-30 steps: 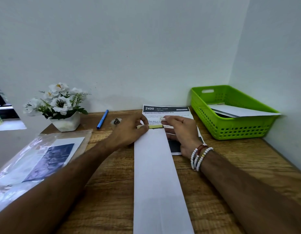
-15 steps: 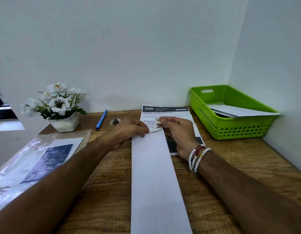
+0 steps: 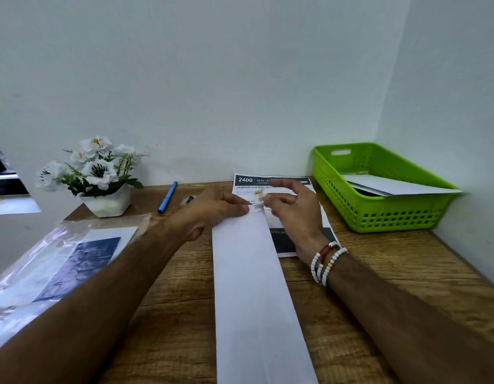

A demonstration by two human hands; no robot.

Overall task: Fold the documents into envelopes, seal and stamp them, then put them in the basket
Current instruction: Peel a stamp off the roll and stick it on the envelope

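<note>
A long white envelope (image 3: 254, 286) lies lengthwise on the wooden desk, running from the near edge up to my hands. My left hand (image 3: 212, 210) presses flat on its far end, fingertips on the flap. Just to the right, my right hand (image 3: 293, 214) is raised slightly and pinches a small crumpled sealing strip (image 3: 259, 194) above the flap. Under the envelope's far end lies a printed document (image 3: 268, 182) headed "2400". The green basket (image 3: 378, 217) stands at the back right with white envelopes (image 3: 401, 187) inside.
A white flower pot (image 3: 104, 202) stands at the back left, with a blue pen (image 3: 167, 200) and a small dark object (image 3: 189, 200) beside it. A clear plastic sleeve holding printed sheets (image 3: 60, 264) lies at the left. Walls close the desk at back and right.
The yellowish strip that lay across the envelope's flap has come off. My right hand has lifted away with it, while my left hand stays pressed on the envelope.
</note>
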